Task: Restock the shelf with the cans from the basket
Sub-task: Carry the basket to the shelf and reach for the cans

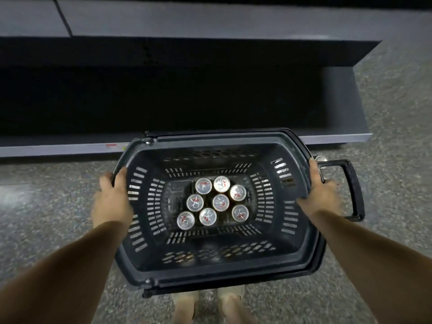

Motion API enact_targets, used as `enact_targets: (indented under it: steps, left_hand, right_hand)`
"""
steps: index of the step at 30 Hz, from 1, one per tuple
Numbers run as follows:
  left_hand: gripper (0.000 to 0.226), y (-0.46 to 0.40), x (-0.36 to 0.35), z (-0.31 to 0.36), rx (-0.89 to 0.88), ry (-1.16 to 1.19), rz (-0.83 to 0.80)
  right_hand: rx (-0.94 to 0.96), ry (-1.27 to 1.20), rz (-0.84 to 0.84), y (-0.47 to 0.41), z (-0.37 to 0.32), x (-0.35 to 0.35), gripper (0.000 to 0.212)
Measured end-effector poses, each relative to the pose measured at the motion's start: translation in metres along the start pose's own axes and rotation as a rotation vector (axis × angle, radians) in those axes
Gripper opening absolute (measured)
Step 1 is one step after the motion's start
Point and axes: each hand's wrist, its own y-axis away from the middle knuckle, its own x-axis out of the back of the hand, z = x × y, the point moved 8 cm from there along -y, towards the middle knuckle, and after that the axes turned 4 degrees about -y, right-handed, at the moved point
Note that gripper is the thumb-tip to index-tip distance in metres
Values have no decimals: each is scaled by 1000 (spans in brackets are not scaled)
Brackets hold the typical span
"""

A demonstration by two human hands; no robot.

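Observation:
A dark slotted plastic basket (pixel 236 274) fills the middle of the view, held above the floor. Several silver-topped cans (pixel 220 202) stand upright on its bottom. My left hand (pixel 112 197) grips the basket's left rim. At the right rim, by the folded-out black handle (pixel 353 190), my right hand (pixel 323 190) grips the edge. Just beyond the basket runs the low grey shelf (pixel 70 149), with its deep interior dark and nothing visible on it.
The speckled grey floor (pixel 395 118) spreads around the shelf's right end. A second shelf level (pixel 187 19) lies above at the top. My feet (pixel 208 307) show below the basket.

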Motion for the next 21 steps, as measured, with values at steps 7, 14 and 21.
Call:
enact_targets:
  steps: [7,14,21]
  left_hand:
    - [75,-21,-26,1,-15,-5,-12]
    - [72,-47,-18,7,-40,-35,37]
    - [72,-67,-11,4,-43,-28,103]
  right_hand:
    - [-2,-26,-7,-20,0,-25,101]
    - [-5,-83,0,-34,-14,-27,102]
    - [39,-87,32,-53,-32,-28,103]
